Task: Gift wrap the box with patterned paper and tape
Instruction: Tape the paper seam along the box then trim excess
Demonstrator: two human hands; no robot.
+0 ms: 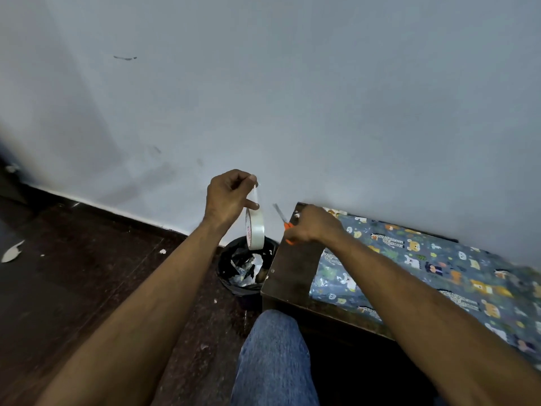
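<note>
The tape roll [255, 232] is held up beyond the surface's [292, 271] left edge, its free end pinched by the left hand [229, 197]. Orange-handled scissors [284, 221] are gripped by the right hand [313, 225]. Patterned paper [424, 265] is spread over the surface. A bin [234, 259] stands on the floor below.

Two bare forearms, no sleeves, no watch or rings; faded blue denim jeans [273, 361] over one knee.
</note>
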